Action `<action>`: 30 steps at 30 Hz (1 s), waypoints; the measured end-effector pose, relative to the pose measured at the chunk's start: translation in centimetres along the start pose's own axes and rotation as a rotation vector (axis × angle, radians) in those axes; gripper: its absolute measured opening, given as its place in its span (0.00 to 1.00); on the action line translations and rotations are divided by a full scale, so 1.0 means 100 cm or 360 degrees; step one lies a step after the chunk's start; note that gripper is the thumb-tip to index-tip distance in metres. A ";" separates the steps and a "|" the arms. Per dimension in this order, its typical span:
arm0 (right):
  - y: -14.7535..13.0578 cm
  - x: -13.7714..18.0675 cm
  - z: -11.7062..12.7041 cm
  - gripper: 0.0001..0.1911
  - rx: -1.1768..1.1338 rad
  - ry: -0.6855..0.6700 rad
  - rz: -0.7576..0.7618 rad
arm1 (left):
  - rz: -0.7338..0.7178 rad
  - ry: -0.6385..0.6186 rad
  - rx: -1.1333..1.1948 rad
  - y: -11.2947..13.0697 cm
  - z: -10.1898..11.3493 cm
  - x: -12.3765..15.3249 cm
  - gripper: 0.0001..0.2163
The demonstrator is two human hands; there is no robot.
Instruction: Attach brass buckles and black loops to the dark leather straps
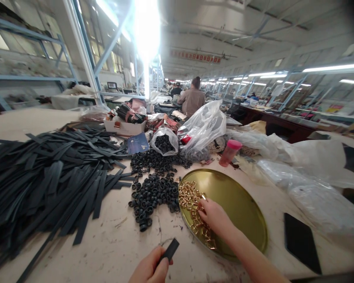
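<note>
My left hand (153, 267) is closed around a black strap (171, 249), whose flat end sticks out past the thumb, low in the view. Over a round gold tray (236, 200), my right hand (214, 216) pinches with its fingertips at a small gold buckle (203, 197). Many more gold rectangular buckles (188, 190) lie loose along the tray's left side, around and under the right fingers. Just left of the tray, a heap of small black loops (156, 190) is spread on the table.
Long black straps (47, 177) cover the table's left side. Farther back stand a clear bag of black loops (164, 144), a blue booklet (138, 143) and a pink-lidded jar (230, 152). A dark phone-like slab (301, 241) and plastic wrapping (321, 196) lie right. A person (193, 98) sits ahead.
</note>
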State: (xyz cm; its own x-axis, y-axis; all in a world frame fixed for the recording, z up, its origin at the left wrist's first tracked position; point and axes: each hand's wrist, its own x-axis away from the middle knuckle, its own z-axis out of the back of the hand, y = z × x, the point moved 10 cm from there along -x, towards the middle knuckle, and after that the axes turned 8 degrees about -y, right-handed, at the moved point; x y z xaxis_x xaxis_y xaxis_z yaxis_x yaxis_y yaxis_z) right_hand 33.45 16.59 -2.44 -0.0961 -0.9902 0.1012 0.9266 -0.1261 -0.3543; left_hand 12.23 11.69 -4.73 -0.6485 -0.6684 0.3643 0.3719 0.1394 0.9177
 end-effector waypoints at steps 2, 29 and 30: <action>-0.004 0.001 0.003 0.09 -0.0103 0.0024 0.0039 | -0.0029 0.0050 0.0025 0.007 -0.001 0.000 0.09; -0.124 0.083 -0.064 0.16 -0.2033 -0.0487 0.0279 | 0.0170 0.0180 0.0281 0.014 0.006 0.025 0.10; -0.126 0.083 -0.066 0.16 -0.2077 -0.0519 0.0287 | 0.0132 0.0192 0.0248 0.017 0.007 0.026 0.10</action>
State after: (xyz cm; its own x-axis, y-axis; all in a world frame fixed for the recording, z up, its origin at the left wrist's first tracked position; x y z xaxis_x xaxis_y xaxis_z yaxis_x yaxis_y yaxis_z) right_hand 18.54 9.53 -3.24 0.2475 -0.9627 0.1097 -0.1173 -0.1421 -0.9829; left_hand 10.67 10.72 -2.06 -0.5320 -0.7314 0.4266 0.3073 0.3027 0.9022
